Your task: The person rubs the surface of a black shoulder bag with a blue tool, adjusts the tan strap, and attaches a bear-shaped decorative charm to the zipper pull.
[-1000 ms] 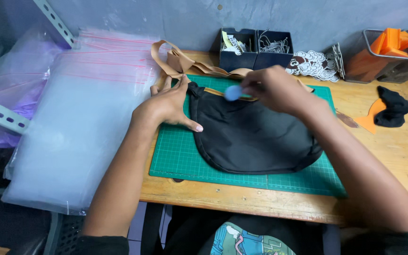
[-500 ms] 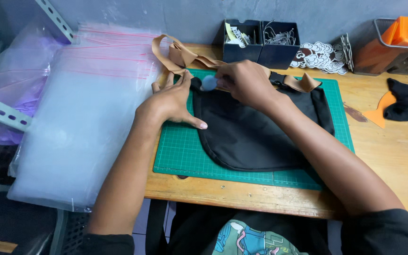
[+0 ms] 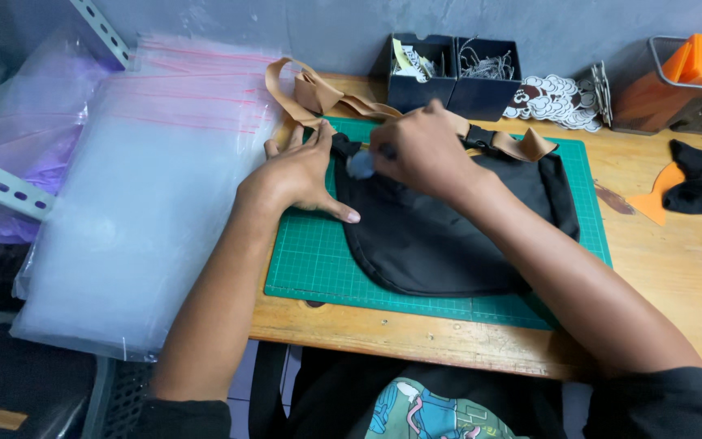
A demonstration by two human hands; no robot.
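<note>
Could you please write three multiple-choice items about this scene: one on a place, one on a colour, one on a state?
1. Where does the black bag lie?
A. on the green mat
B. on the pile of clear bags
C. in the orange bin

2. What colour is the bag's strap?
A. red
B. tan
C. white

3. How is the left hand?
A. closed in a fist
B. lifted off the table
C. flat, fingers spread, at the bag's left edge

Answers:
1 A: the bag rests on the mat, with its grid showing around it.
2 B: the strap loops tan behind the bag's top.
3 C: the palm lies down, partly on the mat, while the right hand pinches something small at the bag's top.
</note>
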